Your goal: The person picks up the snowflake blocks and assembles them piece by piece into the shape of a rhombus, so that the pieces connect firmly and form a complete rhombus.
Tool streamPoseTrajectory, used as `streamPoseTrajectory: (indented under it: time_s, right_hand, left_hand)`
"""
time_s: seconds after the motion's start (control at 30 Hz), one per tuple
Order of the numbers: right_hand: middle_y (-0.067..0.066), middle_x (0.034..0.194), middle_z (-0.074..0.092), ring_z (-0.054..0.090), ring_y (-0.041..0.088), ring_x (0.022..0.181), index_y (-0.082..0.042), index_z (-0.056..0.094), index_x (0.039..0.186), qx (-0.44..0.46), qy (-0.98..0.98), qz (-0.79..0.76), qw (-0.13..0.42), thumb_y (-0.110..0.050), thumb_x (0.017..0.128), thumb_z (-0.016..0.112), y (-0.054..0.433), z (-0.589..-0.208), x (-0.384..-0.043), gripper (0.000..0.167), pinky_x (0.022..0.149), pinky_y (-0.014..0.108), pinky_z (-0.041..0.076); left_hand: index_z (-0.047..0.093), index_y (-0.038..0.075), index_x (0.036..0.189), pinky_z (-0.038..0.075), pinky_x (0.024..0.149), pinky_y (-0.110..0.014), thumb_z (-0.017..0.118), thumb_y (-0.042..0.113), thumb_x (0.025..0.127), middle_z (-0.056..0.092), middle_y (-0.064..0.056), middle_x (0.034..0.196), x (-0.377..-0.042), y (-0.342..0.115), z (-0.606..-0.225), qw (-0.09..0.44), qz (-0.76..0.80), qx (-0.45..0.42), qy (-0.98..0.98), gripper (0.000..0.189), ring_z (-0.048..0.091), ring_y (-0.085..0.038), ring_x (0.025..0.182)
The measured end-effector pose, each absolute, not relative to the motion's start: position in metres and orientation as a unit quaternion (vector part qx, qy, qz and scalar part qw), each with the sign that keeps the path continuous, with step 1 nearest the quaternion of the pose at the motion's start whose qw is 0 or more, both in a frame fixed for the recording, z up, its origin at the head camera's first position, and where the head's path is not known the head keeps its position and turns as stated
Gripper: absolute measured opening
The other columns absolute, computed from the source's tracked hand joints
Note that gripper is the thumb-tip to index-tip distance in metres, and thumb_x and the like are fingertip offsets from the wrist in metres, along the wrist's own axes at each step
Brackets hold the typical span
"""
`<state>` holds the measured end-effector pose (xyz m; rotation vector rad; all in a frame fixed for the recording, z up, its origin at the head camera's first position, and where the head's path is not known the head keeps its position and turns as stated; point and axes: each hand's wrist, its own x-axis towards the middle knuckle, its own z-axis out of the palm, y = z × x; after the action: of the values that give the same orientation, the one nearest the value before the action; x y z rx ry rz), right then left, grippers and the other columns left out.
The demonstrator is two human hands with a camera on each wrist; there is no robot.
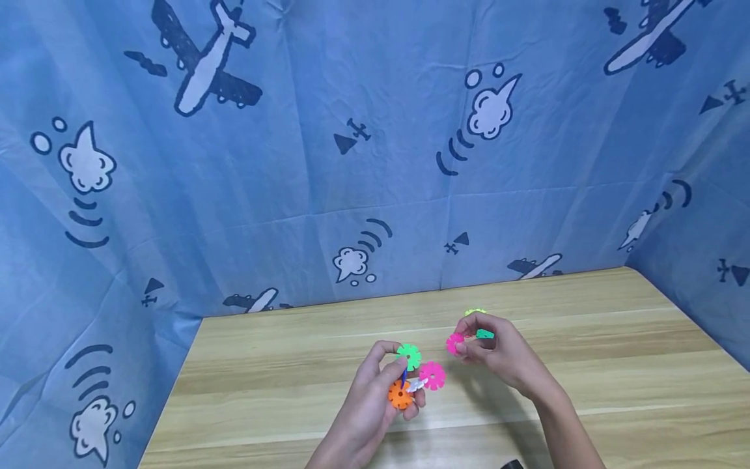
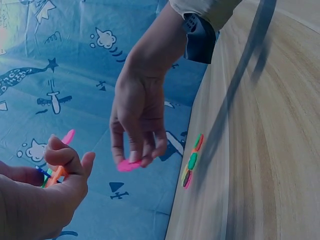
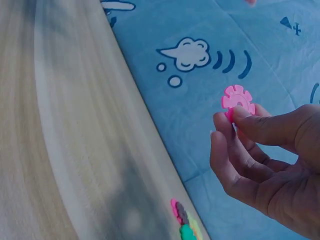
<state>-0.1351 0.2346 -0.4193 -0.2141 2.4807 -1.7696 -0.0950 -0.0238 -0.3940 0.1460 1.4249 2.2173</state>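
My left hand (image 1: 372, 391) grips a joined cluster of notched plastic discs over the table. In it show a green disc (image 1: 410, 355), an orange disc (image 1: 400, 395), a pink disc (image 1: 433, 376), a white disc (image 1: 416, 385) seen at an angle, and a blue disc (image 1: 403, 378) nearly edge-on. To the right and a little farther back, my right hand (image 1: 506, 352) pinches a single pink notched disc (image 3: 236, 98) between thumb and fingertips. That disc is apart from the cluster, its face plain in the right wrist view.
Several loose discs (image 2: 192, 161), green, yellow, pink and orange among them, lie on the wooden table (image 1: 263, 371) behind my right hand. A blue printed curtain (image 1: 398, 176) hangs along the table's back and sides. A small black object (image 1: 512, 464) shows at the bottom edge.
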Motion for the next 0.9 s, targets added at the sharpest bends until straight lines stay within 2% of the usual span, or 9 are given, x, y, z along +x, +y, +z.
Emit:
streamPoseTrajectory:
  time_s: [0.3,0.8,0.9]
  right_hand:
    - [0.024,0.11,0.067,0.079,0.016,0.092,0.007,0.064,0.114,-0.096,0.787,-0.609,0.038,0.003,0.096,0.075,0.226,-0.407,-0.13,0.022,0.081,0.039,0.068]
    - [0.022,0.1,0.069,0.081,0.019,0.088,0.003,0.067,0.113,-0.162,0.768,-0.62,0.001,0.003,0.095,0.078,0.204,-0.391,-0.122,0.021,0.078,0.044,0.069]
    - [0.015,0.097,0.072,0.081,0.02,0.086,0.003,0.067,0.114,-0.166,0.765,-0.622,-0.004,0.003,0.095,0.077,0.202,-0.39,-0.121,0.022,0.077,0.044,0.069]
  left_hand:
    - [0.049,0.01,0.124,0.039,0.061,-0.019,0.054,0.02,0.11,0.059,-0.004,0.1,-0.095,-0.022,-0.394,0.25,0.807,0.047,0.533,0.017,0.051,-0.016,0.071]
    - [0.048,0.012,0.118,0.032,0.061,-0.018,0.051,0.018,0.111,0.051,-0.003,0.095,-0.094,-0.02,-0.394,0.267,0.806,0.058,0.526,0.01,0.043,-0.016,0.072]
    - [0.048,0.013,0.118,0.032,0.06,-0.017,0.05,0.018,0.111,0.051,-0.003,0.096,-0.094,-0.02,-0.395,0.268,0.808,0.061,0.52,0.009,0.043,-0.015,0.071]
